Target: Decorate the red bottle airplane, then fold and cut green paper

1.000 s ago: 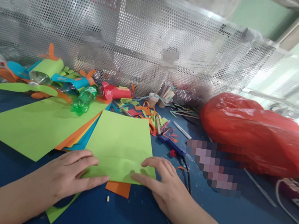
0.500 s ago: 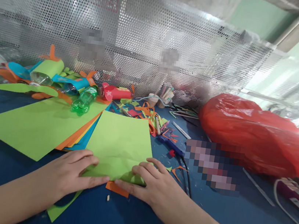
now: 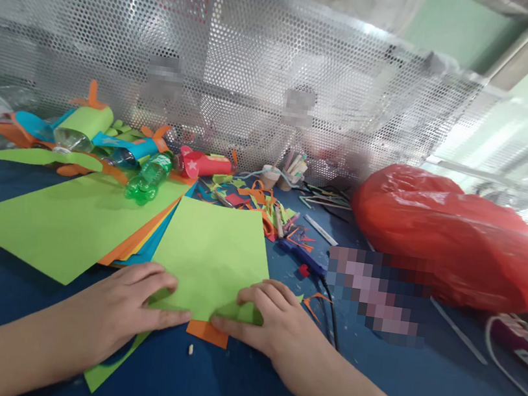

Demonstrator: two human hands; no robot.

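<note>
Head view: both hands pin a green sheet

At the table's (image 3: 414,389) near edge, the left hand (image 3: 123,309) lies flat, fingers spread, on the light-green rectangular paper sheet (image 3: 211,256); the right hand (image 3: 271,320) curls over its lifted corner. Uneven pressure could skew the fold.

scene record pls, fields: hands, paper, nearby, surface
left hand: flat on the near-left corner of the green sheet
right hand: fingers curled on the sheet's near-right corner, which is lifted and folded in
under sheet: orange scrap sticks out at the near edge
nearby: paper stack to the left, green bottle behind it, red bag to the right
surface: blue table
</note>
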